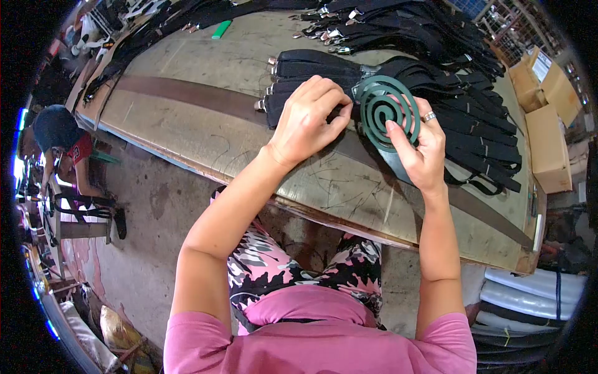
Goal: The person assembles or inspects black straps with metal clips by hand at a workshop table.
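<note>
A dark green mosquito coil [385,113] is gripped by my right hand [422,148], thumb on its face and fingers behind its right edge. A ring shows on one finger. My left hand [310,118] is closed in a pinch left of the coil, its fingertips apart from the coil's edge; whatever it pinches is too small to make out. Beneath and behind both hands lie bundled black suspenders [317,65] with metal clips at their left ends. More black straps [476,128] fan out to the right of the coil.
Further piles of black straps [411,25] lie along the table's [205,131] far side, near a green object [221,29]. Cardboard boxes [548,146] stand at right, plastic-wrapped rolls [529,293] below. A person in a dark cap [57,128] sits at left. Loose threads litter the tabletop.
</note>
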`<action>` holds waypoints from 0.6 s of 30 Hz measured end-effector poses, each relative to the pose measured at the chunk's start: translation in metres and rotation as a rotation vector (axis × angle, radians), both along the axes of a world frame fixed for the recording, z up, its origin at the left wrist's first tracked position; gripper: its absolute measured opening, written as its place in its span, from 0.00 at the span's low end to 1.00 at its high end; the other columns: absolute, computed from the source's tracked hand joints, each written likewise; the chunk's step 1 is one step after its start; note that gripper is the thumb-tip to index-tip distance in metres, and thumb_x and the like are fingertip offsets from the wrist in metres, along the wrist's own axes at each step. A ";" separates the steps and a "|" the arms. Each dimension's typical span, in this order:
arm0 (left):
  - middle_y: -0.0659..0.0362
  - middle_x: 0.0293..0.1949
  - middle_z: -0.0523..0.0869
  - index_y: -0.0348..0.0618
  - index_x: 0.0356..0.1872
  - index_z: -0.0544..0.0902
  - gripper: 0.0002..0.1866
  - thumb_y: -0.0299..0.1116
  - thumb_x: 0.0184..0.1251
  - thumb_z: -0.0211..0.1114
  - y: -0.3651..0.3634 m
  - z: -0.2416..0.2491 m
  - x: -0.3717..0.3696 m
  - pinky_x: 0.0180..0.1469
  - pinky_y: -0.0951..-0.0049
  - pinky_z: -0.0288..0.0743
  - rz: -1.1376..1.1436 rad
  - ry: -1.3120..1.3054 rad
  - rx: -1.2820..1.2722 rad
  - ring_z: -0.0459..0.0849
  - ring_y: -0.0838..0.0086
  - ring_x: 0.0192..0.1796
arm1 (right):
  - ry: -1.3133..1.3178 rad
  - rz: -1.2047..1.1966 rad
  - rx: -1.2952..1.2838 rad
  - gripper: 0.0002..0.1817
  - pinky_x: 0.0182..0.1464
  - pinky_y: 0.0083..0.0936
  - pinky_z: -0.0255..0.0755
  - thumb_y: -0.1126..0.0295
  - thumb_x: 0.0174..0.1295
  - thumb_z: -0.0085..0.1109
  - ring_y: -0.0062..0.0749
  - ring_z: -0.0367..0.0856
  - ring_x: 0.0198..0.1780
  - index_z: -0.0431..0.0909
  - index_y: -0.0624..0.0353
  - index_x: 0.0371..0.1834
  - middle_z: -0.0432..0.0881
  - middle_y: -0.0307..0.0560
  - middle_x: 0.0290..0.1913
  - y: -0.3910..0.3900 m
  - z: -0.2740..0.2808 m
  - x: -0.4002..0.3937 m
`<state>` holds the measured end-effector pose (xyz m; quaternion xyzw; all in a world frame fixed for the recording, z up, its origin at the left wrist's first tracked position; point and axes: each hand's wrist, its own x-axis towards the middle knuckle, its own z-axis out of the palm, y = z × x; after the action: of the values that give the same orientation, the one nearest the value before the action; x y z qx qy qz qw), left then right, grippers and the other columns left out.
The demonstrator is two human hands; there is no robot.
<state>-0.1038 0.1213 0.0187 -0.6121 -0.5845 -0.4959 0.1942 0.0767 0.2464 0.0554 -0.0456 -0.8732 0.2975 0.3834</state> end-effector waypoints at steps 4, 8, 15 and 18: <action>0.55 0.34 0.84 0.39 0.31 0.83 0.07 0.20 0.51 0.72 -0.001 0.000 0.000 0.42 0.66 0.77 0.001 -0.010 -0.001 0.83 0.61 0.39 | -0.025 0.015 -0.146 0.07 0.53 0.32 0.74 0.79 0.60 0.64 0.40 0.82 0.50 0.83 0.70 0.40 0.81 0.55 0.50 0.001 -0.003 0.002; 0.56 0.42 0.84 0.40 0.38 0.84 0.12 0.26 0.52 0.75 -0.002 0.006 0.002 0.49 0.63 0.74 0.075 -0.012 -0.030 0.80 0.60 0.45 | 0.100 0.009 -0.378 0.10 0.46 0.24 0.81 0.80 0.64 0.60 0.31 0.81 0.51 0.83 0.71 0.47 0.81 0.51 0.52 0.003 -0.001 0.005; 0.54 0.50 0.80 0.39 0.52 0.83 0.22 0.34 0.55 0.74 -0.008 0.008 0.013 0.54 0.62 0.68 0.161 0.030 -0.128 0.76 0.58 0.52 | 0.227 -0.112 -0.425 0.13 0.45 0.24 0.83 0.77 0.69 0.58 0.26 0.82 0.49 0.81 0.71 0.53 0.81 0.49 0.56 0.021 -0.014 0.015; 0.52 0.50 0.80 0.37 0.49 0.84 0.19 0.30 0.56 0.72 -0.032 0.010 0.029 0.55 0.61 0.71 0.098 -0.082 -0.129 0.77 0.58 0.52 | 0.310 -0.142 -0.373 0.11 0.44 0.23 0.81 0.77 0.70 0.56 0.29 0.84 0.49 0.82 0.70 0.52 0.83 0.49 0.53 0.028 -0.017 0.017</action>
<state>-0.0746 0.0896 0.0285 -0.5732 -0.6521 -0.4716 0.1543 0.0937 0.2744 0.0389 -0.1306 -0.7285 0.4293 0.5177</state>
